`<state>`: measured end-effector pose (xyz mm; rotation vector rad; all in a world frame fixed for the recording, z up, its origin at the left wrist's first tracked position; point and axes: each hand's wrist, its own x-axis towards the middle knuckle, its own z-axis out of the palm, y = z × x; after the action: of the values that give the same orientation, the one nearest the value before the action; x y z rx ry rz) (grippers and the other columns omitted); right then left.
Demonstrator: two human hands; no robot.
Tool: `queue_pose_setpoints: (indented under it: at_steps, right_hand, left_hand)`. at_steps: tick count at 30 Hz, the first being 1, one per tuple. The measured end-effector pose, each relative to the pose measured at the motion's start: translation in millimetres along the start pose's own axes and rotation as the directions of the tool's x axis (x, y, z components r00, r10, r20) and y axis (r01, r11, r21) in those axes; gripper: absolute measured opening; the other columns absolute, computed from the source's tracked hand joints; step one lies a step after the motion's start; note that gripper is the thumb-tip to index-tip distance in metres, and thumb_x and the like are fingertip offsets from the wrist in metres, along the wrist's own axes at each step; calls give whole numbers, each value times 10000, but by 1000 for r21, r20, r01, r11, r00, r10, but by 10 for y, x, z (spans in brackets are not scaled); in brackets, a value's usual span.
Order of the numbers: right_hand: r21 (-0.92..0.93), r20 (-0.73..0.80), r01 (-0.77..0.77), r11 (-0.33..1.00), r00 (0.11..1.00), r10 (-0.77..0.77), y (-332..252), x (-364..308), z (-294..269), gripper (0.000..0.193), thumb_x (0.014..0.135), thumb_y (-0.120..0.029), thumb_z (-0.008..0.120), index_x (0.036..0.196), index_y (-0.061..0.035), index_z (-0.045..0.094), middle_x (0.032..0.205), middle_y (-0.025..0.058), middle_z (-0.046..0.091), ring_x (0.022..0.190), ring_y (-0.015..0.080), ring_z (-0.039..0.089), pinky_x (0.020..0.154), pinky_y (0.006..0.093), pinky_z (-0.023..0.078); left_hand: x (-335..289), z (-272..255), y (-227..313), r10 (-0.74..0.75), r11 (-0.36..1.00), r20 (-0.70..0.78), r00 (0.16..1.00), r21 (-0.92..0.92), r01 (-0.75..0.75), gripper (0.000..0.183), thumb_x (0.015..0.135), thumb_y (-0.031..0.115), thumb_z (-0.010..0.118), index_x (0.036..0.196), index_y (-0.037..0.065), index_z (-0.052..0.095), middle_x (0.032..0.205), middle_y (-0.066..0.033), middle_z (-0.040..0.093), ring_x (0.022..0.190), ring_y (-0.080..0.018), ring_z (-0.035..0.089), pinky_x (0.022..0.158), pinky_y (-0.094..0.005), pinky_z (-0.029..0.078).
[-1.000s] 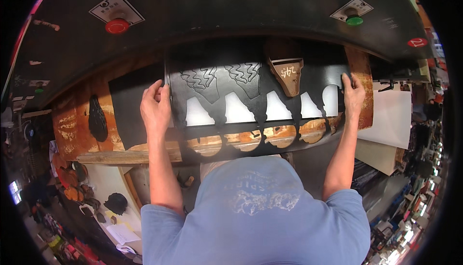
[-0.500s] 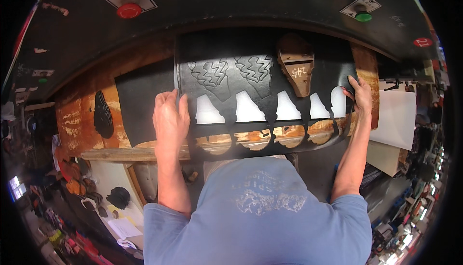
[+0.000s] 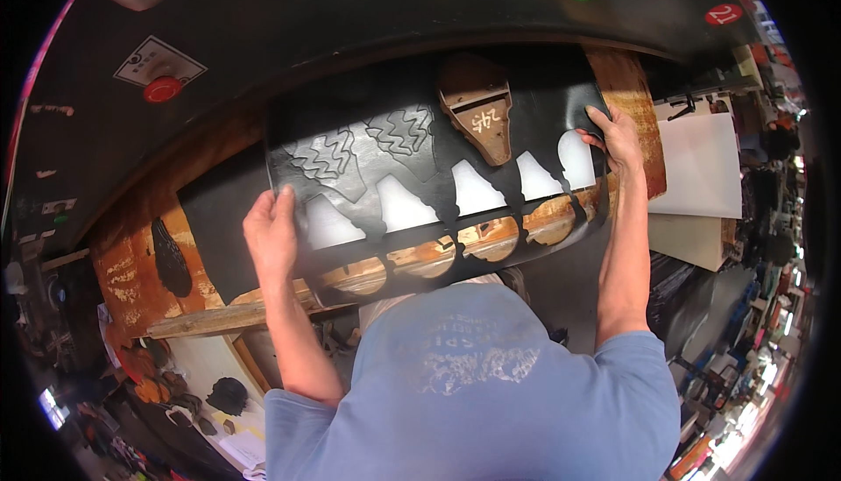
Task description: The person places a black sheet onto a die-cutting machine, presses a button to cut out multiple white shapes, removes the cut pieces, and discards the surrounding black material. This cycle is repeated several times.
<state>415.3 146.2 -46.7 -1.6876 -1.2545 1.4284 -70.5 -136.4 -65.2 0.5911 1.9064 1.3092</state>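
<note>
The left hand (image 3: 270,236) gripped the black sheet (image 3: 443,167) at nine o'clock, the right hand (image 3: 622,141) at three. A brown tool (image 3: 487,129) sat at one.

Both arms extend forward from the torso (image 3: 473,385), elbows bent, hands well apart and backs turned largely upward. Left forearm (image 3: 302,332): bare, slanting forward and outward to the left. Left hand (image 3: 269,231) sits lower in view, nearer the body; left thumb (image 3: 286,201) points forward, parted from the curled fingers, whose tips are partly hidden. Posture reads as an edge grip. Right forearm (image 3: 624,262): bare, running almost straight forward. Right hand (image 3: 618,139) reaches farther out, turned inward at the wrist; two digits point left, one above the other, in a pinch. Cannot tell which is the thumb.
</note>
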Motion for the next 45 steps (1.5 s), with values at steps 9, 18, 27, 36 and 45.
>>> queue_pose_setpoints:
  at_steps: [9, 18, 27, 36, 45]
  right_hand:
    - [81, 82, -9, 997, 997, 3, -88, -198, 217, 213, 1050, -164, 713, 1190, -13, 658, 993, 63, 743, 656, 105, 728, 608, 213, 624]
    - [20, 131, 30, 999, 991, -33, -22, -460, 757, 293, 1019, -136, 731, 1253, 35, 686, 1090, 119, 755, 901, 187, 750, 778, 314, 641]
    - [-326, 343, 730, 601, 684, -644, -178, -963, 2038, 961, 833, -394, 883, 1575, 38, 452, 1618, 328, 403, 1514, 468, 413, 1250, 538, 367]
    - [-212, 271, 703, 679, 710, -651, -63, -846, 2264, 788, 749, -240, 857, 1429, 78, 617, 1619, 426, 350, 1518, 542, 403, 1251, 522, 390]
    - [-465, 87, 654, 596, 704, -705, 34, -723, 1840, 727, 722, -218, 900, 1366, 14, 656, 1586, 317, 431, 1373, 454, 576, 1104, 471, 526]
  left_hand:
    - [135, -556, -2, 31, 999, -46, 998, 14, -30, 194, 1081, 196, 694, 1067, 14, 758, 830, 71, 682, 716, -5, 540, 633, -190, 422]
    - [183, -1183, -154, 18, 983, -123, 992, 185, 5, 218, 1086, 201, 696, 976, 16, 731, 826, 85, 628, 728, -4, 485, 643, -190, 375]
    - [231, 566, 329, 591, 712, 52, 805, 435, -551, 307, 1069, 110, 626, 1347, 19, 720, 1364, -180, 724, 1267, -304, 689, 1107, -387, 516]
    - [461, 1016, 125, 791, 421, 134, 597, 589, -690, 279, 969, -2, 675, 1247, -13, 703, 1327, -195, 695, 1310, -422, 609, 1119, -497, 483]
    - [514, 1024, 60, 791, 429, 114, 601, 597, -678, 264, 992, 39, 688, 1253, 3, 711, 1338, -183, 709, 1350, -404, 615, 1117, -481, 496]
